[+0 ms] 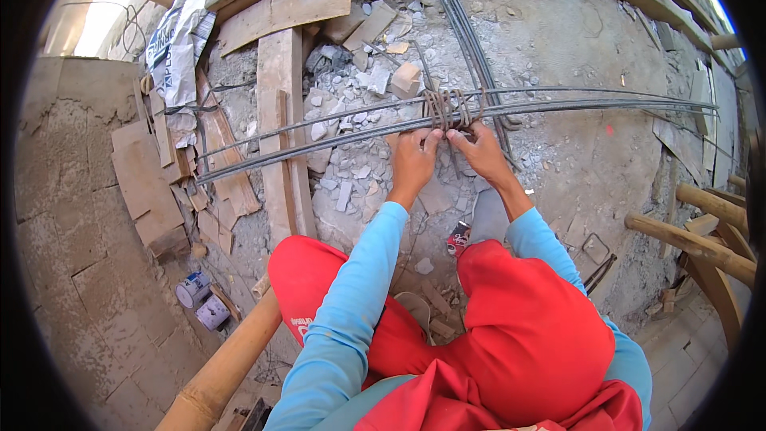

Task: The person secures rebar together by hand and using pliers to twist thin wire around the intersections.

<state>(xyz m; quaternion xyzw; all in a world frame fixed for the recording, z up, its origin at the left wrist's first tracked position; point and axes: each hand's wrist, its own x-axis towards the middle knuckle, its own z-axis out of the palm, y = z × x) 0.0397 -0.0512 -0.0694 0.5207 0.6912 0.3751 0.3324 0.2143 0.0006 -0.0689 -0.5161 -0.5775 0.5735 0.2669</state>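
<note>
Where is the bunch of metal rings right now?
In the head view, right of upper centre: the bunch of metal rings sits at the long bars, by the fingertips of the left hand and right hand.

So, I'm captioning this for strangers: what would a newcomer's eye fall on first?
Probably the bright red trousers and light-blue sleeves, low in the middle. Next, the long steel rebars crossing the upper half, with rusty-brown loops around them near mid-picture, where the left hand and right hand come close together.
</note>
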